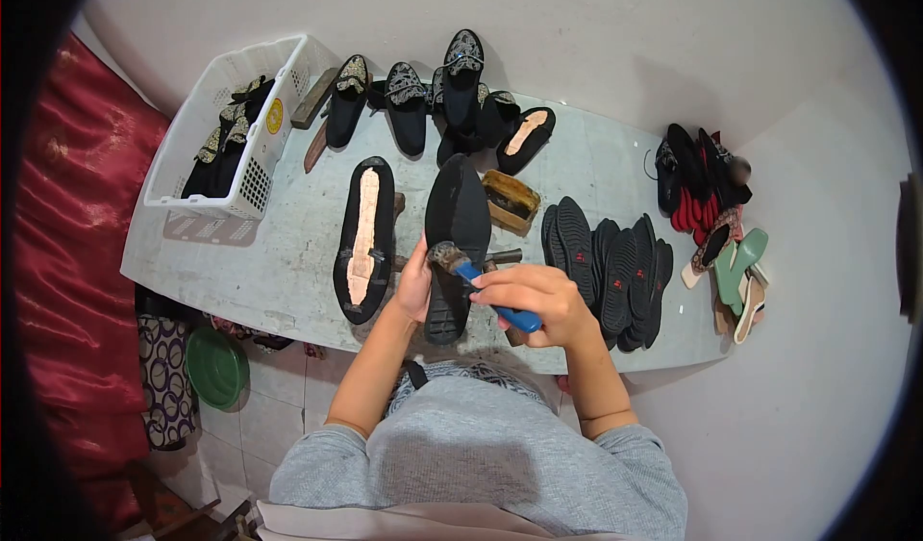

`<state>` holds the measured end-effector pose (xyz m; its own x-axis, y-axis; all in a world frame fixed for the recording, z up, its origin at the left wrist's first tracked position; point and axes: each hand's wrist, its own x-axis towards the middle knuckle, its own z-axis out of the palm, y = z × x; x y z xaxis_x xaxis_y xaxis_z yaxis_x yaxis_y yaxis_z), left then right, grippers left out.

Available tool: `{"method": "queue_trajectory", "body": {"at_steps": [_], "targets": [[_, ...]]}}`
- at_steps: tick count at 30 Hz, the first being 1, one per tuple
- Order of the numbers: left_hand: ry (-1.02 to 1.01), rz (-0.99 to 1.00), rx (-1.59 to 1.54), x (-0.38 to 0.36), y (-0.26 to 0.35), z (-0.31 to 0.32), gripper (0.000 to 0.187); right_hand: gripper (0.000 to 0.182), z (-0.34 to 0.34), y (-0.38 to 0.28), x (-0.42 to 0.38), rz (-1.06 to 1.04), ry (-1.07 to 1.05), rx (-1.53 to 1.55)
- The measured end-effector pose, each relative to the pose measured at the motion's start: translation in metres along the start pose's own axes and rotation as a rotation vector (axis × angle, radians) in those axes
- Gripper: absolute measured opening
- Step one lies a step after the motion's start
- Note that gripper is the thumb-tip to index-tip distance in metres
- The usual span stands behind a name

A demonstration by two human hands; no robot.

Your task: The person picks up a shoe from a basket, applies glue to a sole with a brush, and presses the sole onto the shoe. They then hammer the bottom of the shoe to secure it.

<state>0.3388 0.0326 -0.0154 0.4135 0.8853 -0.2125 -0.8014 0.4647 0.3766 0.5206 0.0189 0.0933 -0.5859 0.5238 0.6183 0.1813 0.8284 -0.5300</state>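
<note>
My left hand (414,281) grips the edge of a black shoe sole (456,204), held lengthwise above the table. A blue-handled brush (519,319) is in my right hand (540,301), its fingers closed round the handle. The brush's bristles touch the sole's face near its middle. Left of my hands lies a black shoe upper (344,252), bottom up, with a pale strip along its centre. A yellowish tin (527,191) with dark contents sits just beyond the sole. To the right are several stacked black soles (615,274) with small red marks.
Several black loafers (406,108) stand along the back, near another upturned upper (528,137). At left is a white plastic basket (236,177) holding shoes. Dark shoes (700,171) and green shoe forms (738,267) lie at the right. A green basin (215,368) is on the floor.
</note>
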Motion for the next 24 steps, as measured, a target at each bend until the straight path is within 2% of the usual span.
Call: {"method": "queue_trajectory", "body": {"at_steps": [1,2,5,7,9,10,13,14,15,17,18,20,22,24], "targets": [[-0.077,-0.016,0.025,-0.001,0.002,-0.003,0.061,0.032,-0.001,0.001,-0.001,0.019,0.015,0.036],[-0.33,-0.053,-0.015,0.003,0.001,-0.015,0.062,0.034,-0.002,0.0,0.0,0.026,0.07,0.052],[-0.381,-0.095,0.01,0.002,0.004,-0.007,0.063,0.033,0.002,0.0,0.006,0.005,0.125,-0.095],[-0.324,-0.083,-0.075,0.002,0.004,0.007,0.063,0.032,0.005,-0.003,0.006,-0.011,0.08,-0.104],[0.057,0.061,-0.088,0.003,0.008,0.029,0.063,0.031,0.006,-0.008,0.003,-0.057,-0.033,-0.061],[-0.409,-0.018,-0.009,0.008,0.011,0.008,0.061,0.031,0.005,-0.007,0.0,-0.056,-0.052,-0.023],[-0.406,0.055,0.029,0.008,0.011,0.009,0.06,0.031,0.0,-0.008,0.0,0.004,0.038,0.032],[-0.208,0.065,-0.041,0.008,0.009,0.012,0.061,0.031,0.0,-0.007,0.001,-0.005,0.1,-0.003],[-0.208,0.063,-0.041,0.007,0.008,0.018,0.061,0.031,0.001,-0.006,0.004,-0.003,0.102,-0.004],[0.05,0.08,-0.101,0.006,0.008,0.031,0.067,0.03,0.004,-0.007,0.009,-0.029,0.113,-0.094],[0.051,0.078,-0.098,0.006,0.01,0.034,0.067,0.031,0.006,-0.01,0.009,-0.018,0.052,-0.127],[-0.195,0.075,0.052,0.006,0.013,0.038,0.067,0.032,0.008,-0.013,0.005,-0.038,0.03,-0.1],[-0.229,0.065,0.058,0.01,0.016,0.026,0.067,0.035,0.006,-0.015,0.0,-0.021,-0.047,-0.021],[-0.229,0.061,0.035,0.012,0.015,0.025,0.065,0.035,0.002,-0.016,-0.002,0.006,-0.03,-0.01]]}}
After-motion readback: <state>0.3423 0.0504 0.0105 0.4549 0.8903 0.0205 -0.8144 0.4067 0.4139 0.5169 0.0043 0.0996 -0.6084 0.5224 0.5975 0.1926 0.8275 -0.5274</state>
